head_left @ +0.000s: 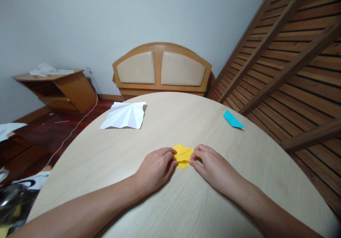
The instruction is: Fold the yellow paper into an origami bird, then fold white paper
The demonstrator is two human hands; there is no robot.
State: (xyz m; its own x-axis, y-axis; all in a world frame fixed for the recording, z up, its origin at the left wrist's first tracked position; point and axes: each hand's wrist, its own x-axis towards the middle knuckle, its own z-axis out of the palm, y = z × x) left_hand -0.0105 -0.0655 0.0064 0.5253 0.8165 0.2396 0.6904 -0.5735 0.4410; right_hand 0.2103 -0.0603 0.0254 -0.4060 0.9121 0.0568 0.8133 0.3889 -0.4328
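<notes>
A small folded piece of yellow paper lies flat on the round light-wood table, a little beyond its middle. My left hand pinches its left edge with thumb and fingertips. On the other side, my right hand presses and grips its right edge. Both forearms rest on the tabletop. Parts of the paper's side edges are hidden under my fingers.
A creased white sheet lies on the table at the far left. A small folded blue paper sits at the far right. Behind the table stand a wooden headboard, a slatted bed frame and a low cabinet.
</notes>
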